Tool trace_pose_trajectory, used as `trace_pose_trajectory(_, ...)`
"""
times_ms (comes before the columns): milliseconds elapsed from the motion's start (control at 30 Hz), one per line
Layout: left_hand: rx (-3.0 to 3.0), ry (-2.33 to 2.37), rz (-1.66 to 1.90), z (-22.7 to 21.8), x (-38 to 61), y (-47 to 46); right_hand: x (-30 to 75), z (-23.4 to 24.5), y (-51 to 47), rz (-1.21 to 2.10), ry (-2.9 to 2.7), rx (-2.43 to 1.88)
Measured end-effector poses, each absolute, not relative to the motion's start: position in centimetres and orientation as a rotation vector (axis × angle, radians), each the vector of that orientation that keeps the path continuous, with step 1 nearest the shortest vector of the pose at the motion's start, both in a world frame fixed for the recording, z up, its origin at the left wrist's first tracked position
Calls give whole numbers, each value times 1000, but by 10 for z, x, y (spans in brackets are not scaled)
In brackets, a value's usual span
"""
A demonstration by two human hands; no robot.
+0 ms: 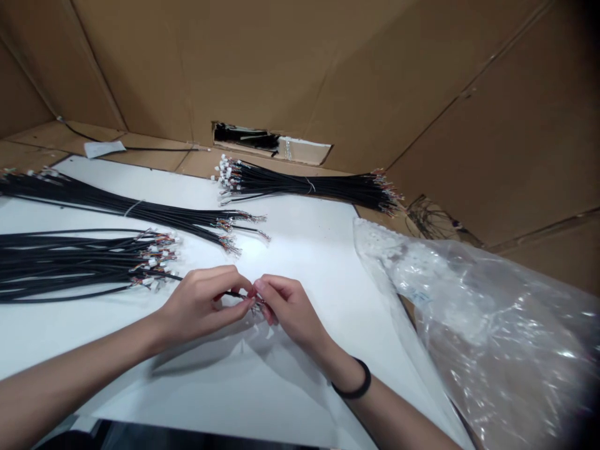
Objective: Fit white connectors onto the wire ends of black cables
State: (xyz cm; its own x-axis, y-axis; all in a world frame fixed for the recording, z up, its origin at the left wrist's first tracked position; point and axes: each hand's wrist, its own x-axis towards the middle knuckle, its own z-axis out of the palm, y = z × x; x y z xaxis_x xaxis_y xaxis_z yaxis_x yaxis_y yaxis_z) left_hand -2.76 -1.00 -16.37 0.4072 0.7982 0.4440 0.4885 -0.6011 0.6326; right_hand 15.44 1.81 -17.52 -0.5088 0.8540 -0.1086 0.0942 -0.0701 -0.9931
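Observation:
My left hand (209,304) pinches a black cable (233,293) close to its stripped end, over the front middle of the white work surface (300,387). Fingertips of my right hand (290,306) are closed on the thin loose wires (257,306) at that end, touching or nearly touching the left fingertips. What exactly lies between the right fingers is partly hidden. To the left lies a spread of black cables (70,265) with small white connectors (154,256) on their ends, close to my left hand.
Behind these lies a tied bundle of black cables (140,209) with bare wire ends. Another tied bundle (304,181) rests at the back, by the cardboard wall (262,62). A clear plastic bag (492,325) holding small white pieces covers the right side. A paper slip (104,149) sits back left.

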Motion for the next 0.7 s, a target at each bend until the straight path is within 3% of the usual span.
trace_pose_trajectory(200,2279,1164,1050,-163,-28,-12,155,-173,18,1524,-1554,-1111)
trace_pose_trajectory(467,2199,1215,1057,-163,-27,-14,159,-171,11,1086,-1711,-975)
trace_pose_trajectory(700,2185,1186,1071,-161,-28,-12,162,-166,6,1006,-1800,-933)
